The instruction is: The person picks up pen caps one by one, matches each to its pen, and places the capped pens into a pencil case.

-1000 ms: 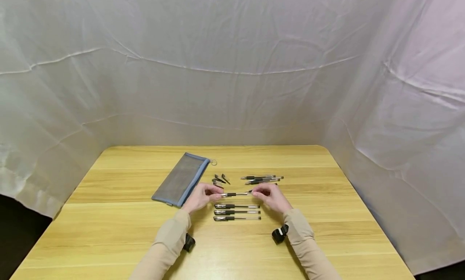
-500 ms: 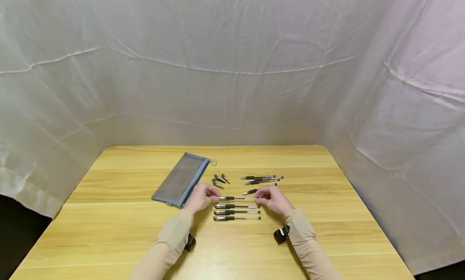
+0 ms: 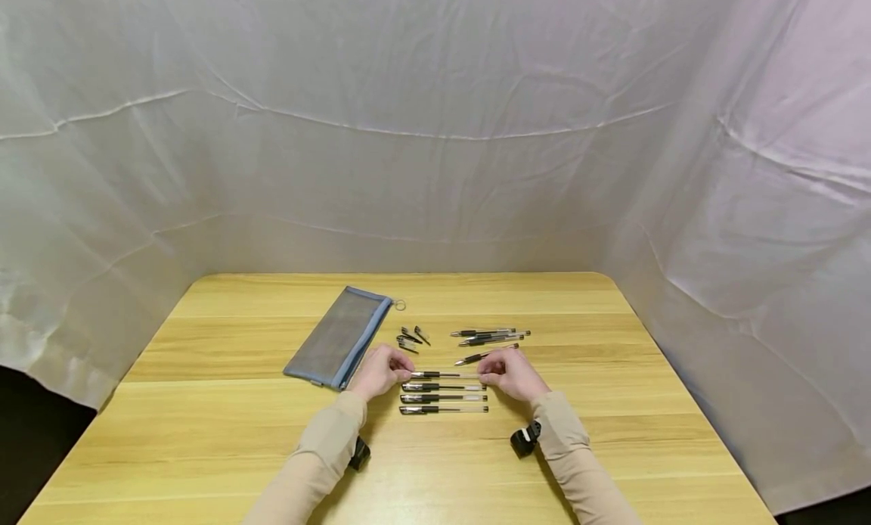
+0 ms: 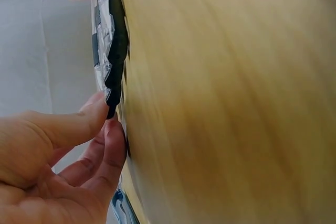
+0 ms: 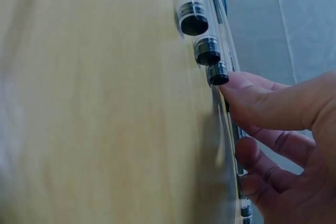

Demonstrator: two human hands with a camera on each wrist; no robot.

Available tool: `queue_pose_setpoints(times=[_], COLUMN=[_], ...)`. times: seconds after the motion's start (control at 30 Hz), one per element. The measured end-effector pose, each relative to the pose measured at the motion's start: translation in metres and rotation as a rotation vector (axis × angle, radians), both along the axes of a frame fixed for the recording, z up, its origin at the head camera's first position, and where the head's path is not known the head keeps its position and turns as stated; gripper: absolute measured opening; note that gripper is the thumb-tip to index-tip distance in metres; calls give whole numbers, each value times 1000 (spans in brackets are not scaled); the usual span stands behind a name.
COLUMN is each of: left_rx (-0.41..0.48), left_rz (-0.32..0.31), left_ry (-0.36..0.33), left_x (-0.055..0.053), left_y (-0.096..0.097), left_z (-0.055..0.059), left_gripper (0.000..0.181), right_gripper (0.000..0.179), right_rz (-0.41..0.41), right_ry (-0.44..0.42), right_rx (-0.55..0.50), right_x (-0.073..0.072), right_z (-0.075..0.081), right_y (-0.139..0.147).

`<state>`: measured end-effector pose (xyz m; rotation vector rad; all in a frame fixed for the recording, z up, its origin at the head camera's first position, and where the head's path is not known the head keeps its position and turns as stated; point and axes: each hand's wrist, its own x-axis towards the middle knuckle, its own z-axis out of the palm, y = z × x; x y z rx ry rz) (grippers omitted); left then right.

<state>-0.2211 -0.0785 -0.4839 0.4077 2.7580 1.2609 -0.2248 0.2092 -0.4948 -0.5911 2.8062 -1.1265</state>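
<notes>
A clear gel pen with a black grip [image 3: 435,374] lies crosswise between both hands, just beyond a row of three capped pens [image 3: 425,398]. My left hand [image 3: 382,370] pinches its cap end between thumb and fingers. At the other end, my right hand [image 3: 510,374] holds the clear barrel; its fingertips hide the tip of that end. In the left wrist view, pen caps [image 4: 118,35] line up by the left hand [image 4: 63,156]. The right wrist view has black-plugged barrel ends [image 5: 193,22] beside the right thumb [image 5: 273,106].
Several loose black caps [image 3: 410,337] lie beyond the left hand. Uncapped pens [image 3: 486,334] are grouped at the back right, with one single pen [image 3: 472,358] nearer the right hand. A grey mesh pouch with blue edging [image 3: 333,336] lies at the left.
Both hands have brought the pen closer to the row of capped pens and set it nearly parallel. The right hand has shifted slightly outward along the barrel.
</notes>
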Motion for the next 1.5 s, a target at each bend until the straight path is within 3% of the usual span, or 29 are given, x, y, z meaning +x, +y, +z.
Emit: queue_pose_setpoints(times=[0.23,1.5], left_rx=[12,12], left_rz=[19,17], left_ry=[-34,-5], left_x=[-1,-1], left_y=[2,2], left_z=[-1,-3], left_gripper=[6,7], right_gripper=[8,7], right_rz=[5,13], right_ry=[18,17], right_rx=[17,43], right_x=[0,-2], right_z=[-1,-4], right_y=[0,2])
